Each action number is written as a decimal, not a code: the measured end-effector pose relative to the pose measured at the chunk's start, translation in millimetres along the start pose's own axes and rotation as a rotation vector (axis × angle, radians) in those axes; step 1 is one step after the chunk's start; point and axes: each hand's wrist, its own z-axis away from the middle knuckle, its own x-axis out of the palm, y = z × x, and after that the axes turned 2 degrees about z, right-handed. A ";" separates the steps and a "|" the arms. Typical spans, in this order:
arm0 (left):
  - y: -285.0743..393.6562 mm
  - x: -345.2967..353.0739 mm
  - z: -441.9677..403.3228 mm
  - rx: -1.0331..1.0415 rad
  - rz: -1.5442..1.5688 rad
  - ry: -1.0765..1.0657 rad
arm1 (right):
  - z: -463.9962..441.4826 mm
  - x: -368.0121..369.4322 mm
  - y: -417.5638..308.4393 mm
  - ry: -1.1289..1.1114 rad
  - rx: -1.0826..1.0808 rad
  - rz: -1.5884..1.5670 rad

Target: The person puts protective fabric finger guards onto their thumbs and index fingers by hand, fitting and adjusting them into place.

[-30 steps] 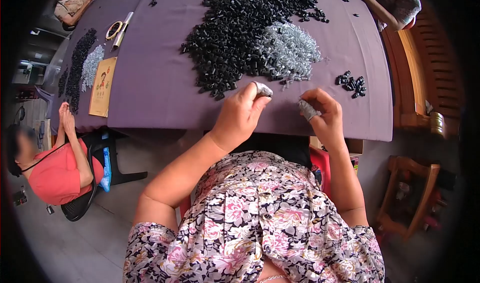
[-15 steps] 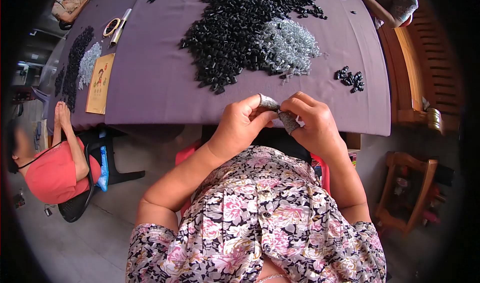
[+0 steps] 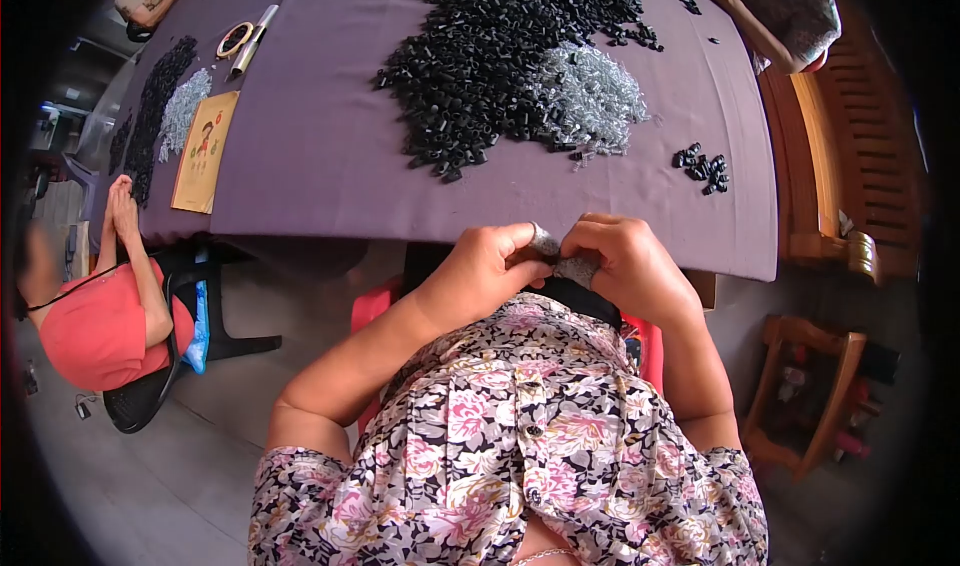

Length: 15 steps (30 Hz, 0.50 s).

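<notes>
Just in front of the table's near edge, my left hand (image 3: 475,274) and my right hand (image 3: 638,271) meet, fingertips pinched close together. A grey finger cover (image 3: 543,239) wraps a left fingertip, and another grey cover (image 3: 576,270) is on a right-hand digit. Whatever lies between the fingertips is too small or hidden to name. Beyond them on the cloth spreads a big heap of small black tube-like pieces (image 3: 490,76). Small clear plastic pieces (image 3: 597,101) are heaped against its right side. A little cluster of black pieces (image 3: 702,169) lies apart at the right.
A purple cloth (image 3: 310,146) covers the table. At left are a yellow booklet (image 3: 206,153), a tape roll (image 3: 235,40), and smaller black (image 3: 160,106) and clear (image 3: 186,113) heaps. A person in red (image 3: 105,326) sits left; other people's arms reach in at the far corners. A wooden stool (image 3: 808,394) stands right.
Both hands have lowered from over the table's edge toward my body, still pinched together. The view has shifted slightly. The heaps look unchanged.
</notes>
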 end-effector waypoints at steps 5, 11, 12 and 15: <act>-1.8 -1.3 4.6 -0.065 -0.071 -0.060 | -0.3 3.3 8.1 -0.077 0.081 -0.116; -11.2 -2.8 10.0 -0.054 0.107 -0.095 | -0.5 13.4 28.7 -0.165 0.171 -0.517; -12.0 -6.0 7.9 -0.101 0.203 -0.074 | -2.1 11.2 32.6 -0.159 0.168 -0.612; -7.6 -13.9 3.7 -0.062 0.260 0.057 | -22.6 5.3 37.9 0.248 0.182 -0.257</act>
